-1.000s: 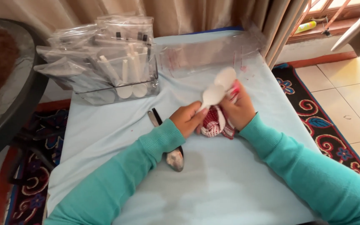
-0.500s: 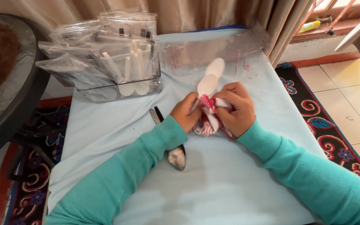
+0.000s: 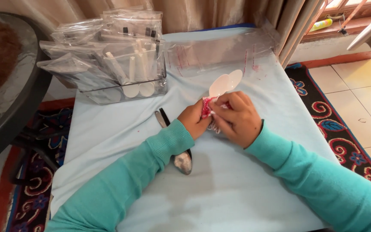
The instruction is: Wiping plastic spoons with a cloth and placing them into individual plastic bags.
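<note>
A clear bin (image 3: 125, 92) holds bagged spoons; both hands (image 3: 222, 118) pinch a red napkin (image 3: 207, 109) around white spoons (image 3: 225, 82).

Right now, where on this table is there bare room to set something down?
The near stretch of the blue tablecloth in front of both forearms is bare, as is its left strip below the clear bin. It is crowded around the hands with the white spoons, the metal spoon, and the empty bags.

Beige curtains (image 3: 220, 13) behind; patterned rug (image 3: 336, 124) on pale tiled floor (image 3: 361, 86); dark round table (image 3: 5, 86) left.
</note>
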